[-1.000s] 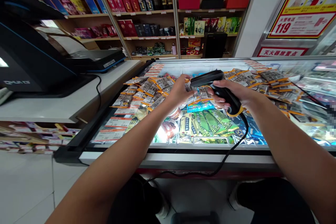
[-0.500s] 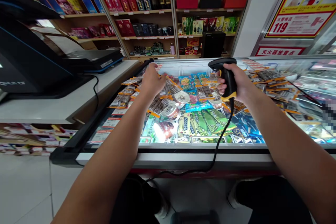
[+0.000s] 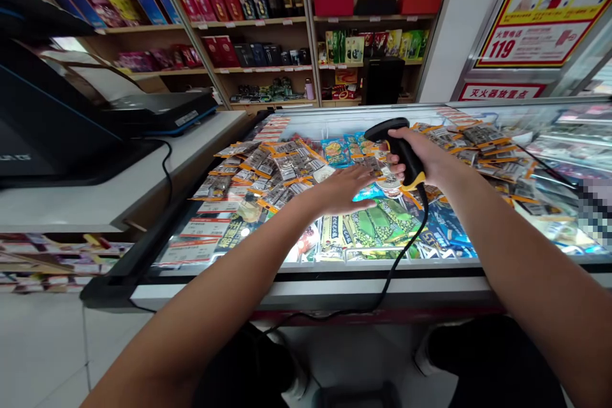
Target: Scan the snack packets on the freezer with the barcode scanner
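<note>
My right hand (image 3: 425, 153) is wrapped round the grip of a black and yellow barcode scanner (image 3: 404, 156), its head tilted to the left. A black cable hangs from the scanner's base. My left hand (image 3: 347, 191), palm down with fingers stretched out, is over the glass top of a lit chest freezer (image 3: 306, 285), just left of the scanner. Nothing shows in its fingers. To its left lies a heap of small clear packets with orange edges (image 3: 272, 169). More such packets (image 3: 482, 146) lie right of the scanner. Green ice-cream packages (image 3: 382, 223) show through the glass.
A counter (image 3: 191, 166) with a dark screen device (image 3: 48, 121) stands at the left. Shelves (image 3: 253, 22) with bottles and boxes line the back. The scanner's cable (image 3: 335, 313) loops over the freezer's front edge. Red price labels (image 3: 205, 229) lie at the freezer's left.
My left hand has moved right and nearer from the left packets, and its fingers have stretched out. The scanner in my right hand has shifted slightly left and down. The view has shifted a little.
</note>
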A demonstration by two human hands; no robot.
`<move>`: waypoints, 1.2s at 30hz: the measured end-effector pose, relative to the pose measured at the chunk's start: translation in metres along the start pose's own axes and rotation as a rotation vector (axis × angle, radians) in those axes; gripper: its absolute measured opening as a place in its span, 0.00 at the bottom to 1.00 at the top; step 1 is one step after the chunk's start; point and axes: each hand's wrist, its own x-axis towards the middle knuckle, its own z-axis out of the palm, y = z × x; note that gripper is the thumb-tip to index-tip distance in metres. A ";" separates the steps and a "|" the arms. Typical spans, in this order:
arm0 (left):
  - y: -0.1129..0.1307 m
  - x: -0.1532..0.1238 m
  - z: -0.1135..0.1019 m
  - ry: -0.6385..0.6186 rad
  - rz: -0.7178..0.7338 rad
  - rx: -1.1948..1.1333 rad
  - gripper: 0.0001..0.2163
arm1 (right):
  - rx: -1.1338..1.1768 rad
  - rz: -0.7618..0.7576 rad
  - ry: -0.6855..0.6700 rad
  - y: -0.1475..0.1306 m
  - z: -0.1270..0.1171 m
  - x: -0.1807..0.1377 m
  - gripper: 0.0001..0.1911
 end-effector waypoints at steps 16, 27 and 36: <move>0.008 -0.003 0.002 -0.101 -0.017 -0.019 0.42 | -0.060 0.119 -0.028 0.010 -0.004 0.009 0.17; 0.005 -0.002 0.003 -0.076 -0.162 0.010 0.43 | -0.186 -0.116 0.175 0.006 -0.011 0.010 0.20; -0.025 -0.016 -0.004 0.023 -0.543 0.168 0.44 | -0.627 -0.309 0.506 -0.001 -0.039 0.011 0.26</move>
